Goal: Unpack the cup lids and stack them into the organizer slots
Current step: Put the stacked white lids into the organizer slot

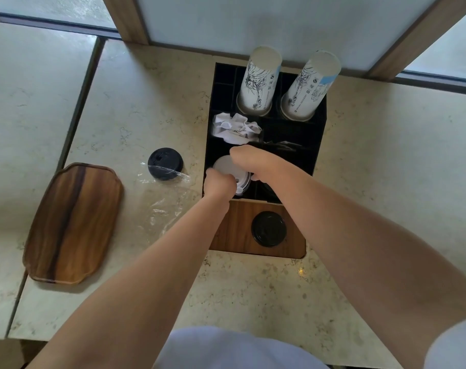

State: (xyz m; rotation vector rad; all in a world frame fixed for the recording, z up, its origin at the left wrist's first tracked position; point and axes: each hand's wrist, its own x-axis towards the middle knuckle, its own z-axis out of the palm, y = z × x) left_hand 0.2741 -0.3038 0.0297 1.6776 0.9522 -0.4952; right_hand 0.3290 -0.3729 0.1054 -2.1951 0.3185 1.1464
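Note:
A stack of white cup lids (224, 165) leans in the front left slot of the black organizer (318, 145). My left hand (219, 182) grips the near end of the stack. My right hand (249, 158) curls over its far side, fingers on the top lid. A stack of black lids (164, 167) still partly wrapped in clear plastic (162, 206) stands on the counter to the left of the organizer. One black lid (269, 229) lies on the wooden board (234, 230) just in front of the organizer.
Two upside-down stacks of printed paper cups (261, 79) (310, 86) fill the organizer's back slots. Crumpled white napkins (235, 127) sit in the middle left slot. A wooden tray (73, 222) lies on the marble counter (373, 182) at the left.

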